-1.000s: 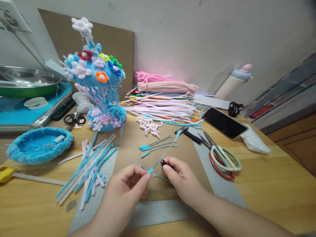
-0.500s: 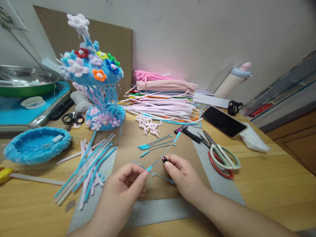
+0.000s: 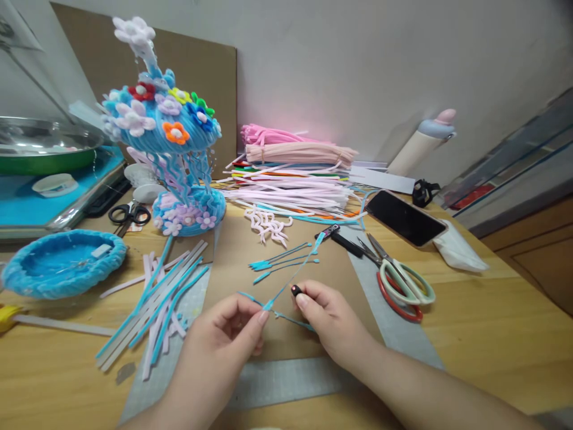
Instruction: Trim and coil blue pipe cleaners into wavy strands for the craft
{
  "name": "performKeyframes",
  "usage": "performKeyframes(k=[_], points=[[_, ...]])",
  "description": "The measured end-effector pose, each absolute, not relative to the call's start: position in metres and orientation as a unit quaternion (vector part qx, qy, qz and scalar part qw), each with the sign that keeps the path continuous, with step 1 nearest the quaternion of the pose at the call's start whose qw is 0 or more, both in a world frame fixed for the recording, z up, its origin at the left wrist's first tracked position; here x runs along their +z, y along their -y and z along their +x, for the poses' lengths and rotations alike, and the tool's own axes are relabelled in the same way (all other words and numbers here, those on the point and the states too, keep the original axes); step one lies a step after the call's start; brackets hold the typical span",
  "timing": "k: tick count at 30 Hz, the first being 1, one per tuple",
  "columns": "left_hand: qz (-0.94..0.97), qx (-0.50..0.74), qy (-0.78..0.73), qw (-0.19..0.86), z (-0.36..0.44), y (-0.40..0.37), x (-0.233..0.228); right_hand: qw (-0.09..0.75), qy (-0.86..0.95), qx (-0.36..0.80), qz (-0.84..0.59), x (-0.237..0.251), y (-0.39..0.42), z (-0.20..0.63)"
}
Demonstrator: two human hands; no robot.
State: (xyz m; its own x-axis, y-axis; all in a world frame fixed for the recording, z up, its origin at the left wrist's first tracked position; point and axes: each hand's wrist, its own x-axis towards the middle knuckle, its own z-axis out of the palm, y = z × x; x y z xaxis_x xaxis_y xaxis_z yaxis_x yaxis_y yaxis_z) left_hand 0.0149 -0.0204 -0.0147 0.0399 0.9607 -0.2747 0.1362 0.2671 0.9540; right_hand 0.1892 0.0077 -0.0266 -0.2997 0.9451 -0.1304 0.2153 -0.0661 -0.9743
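Little change since a second ago: both hands sit slightly lower-left in view, grip unchanged. Left hand (image 3: 226,334) fingers pinch the thin blue pipe cleaner (image 3: 293,276) where it crosses a second strand, just above the cardboard on the surface (image 3: 492,334). Right hand (image 3: 329,319) fingers closed on a small black tool (image 3: 296,291), mostly hidden, type unclear. Scissors (image 3: 400,280) lie nearby.

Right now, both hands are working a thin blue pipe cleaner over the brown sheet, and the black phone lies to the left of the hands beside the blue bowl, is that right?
Not quite: the phone lies to the right, beyond the scissors, not by the blue bowl. The head view shows it. The rest stands: the left hand and right hand work the pipe cleaner over the brown sheet.
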Motion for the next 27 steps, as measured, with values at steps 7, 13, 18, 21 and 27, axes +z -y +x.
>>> performKeyframes(k=[7,13,18,21,27], points=[[0.463,0.374,-0.589,0.546,0.015,0.02,-0.014,0.384,0.532,0.559,-0.506,-0.037,-0.016,0.196],[0.461,0.379,-0.588,0.546,0.014,0.022,-0.013,0.397,0.522,0.555,-0.512,-0.035,-0.018,0.198],[0.467,0.376,-0.589,0.542,0.015,0.021,-0.014,0.399,0.523,0.557,-0.508,-0.034,-0.018,0.199],[0.467,0.379,-0.591,0.538,0.015,0.02,-0.015,0.409,0.517,0.547,-0.516,-0.034,-0.022,0.203],[0.471,0.376,-0.589,0.538,0.014,0.021,-0.015,0.425,0.522,0.533,-0.512,-0.034,-0.027,0.207]])
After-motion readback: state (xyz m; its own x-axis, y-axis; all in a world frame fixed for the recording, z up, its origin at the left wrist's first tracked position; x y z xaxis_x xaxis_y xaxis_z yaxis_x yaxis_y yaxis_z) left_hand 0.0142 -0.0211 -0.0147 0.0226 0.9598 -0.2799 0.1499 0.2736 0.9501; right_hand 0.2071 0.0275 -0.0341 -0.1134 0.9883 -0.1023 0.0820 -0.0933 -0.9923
